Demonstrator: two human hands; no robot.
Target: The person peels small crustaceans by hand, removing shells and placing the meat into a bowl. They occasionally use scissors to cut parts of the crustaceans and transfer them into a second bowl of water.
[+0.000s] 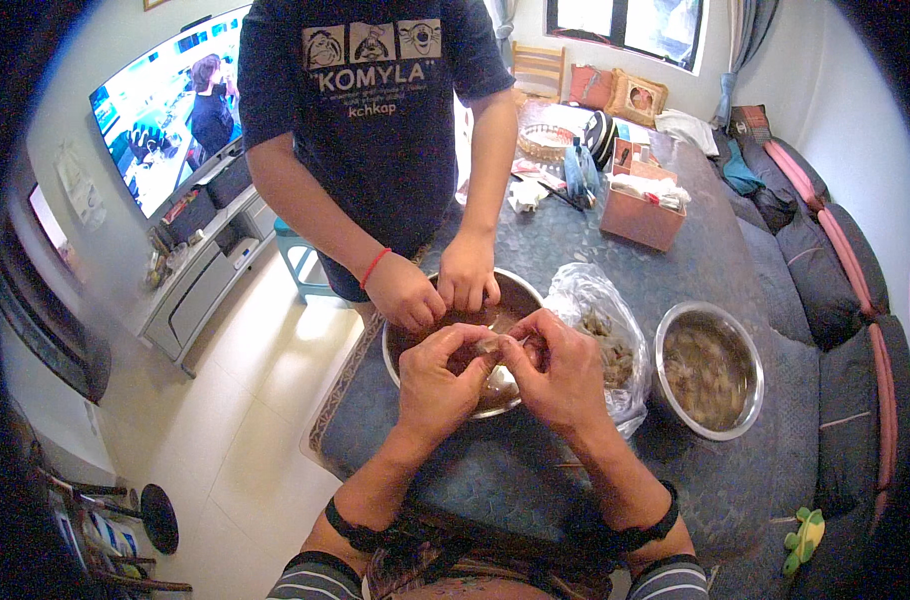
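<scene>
My left hand (443,375) and my right hand (556,367) meet above a wide metal basin (492,412). Pinched between their fingertips is a small greyish, translucent piece (489,345), which looks like a shrimp; the fingers hide part of it. Murky brownish liquid lies in the basin. Just to the right, a clear plastic bag (635,409) holds a heap of grey-brown pieces that look like shrimp or shells (608,345). Farther right stands a second metal bowl (757,375), with pale pieces in cloudy liquid.
Opposite me, another person's hands (466,274) reach into the basin's far side. A tissue box (642,217), a woven basket (545,141) and a blue plastic item (578,172) occupy the far tabletop (695,277). A sofa (849,405) lines the right; a blue stool (297,255) stands left.
</scene>
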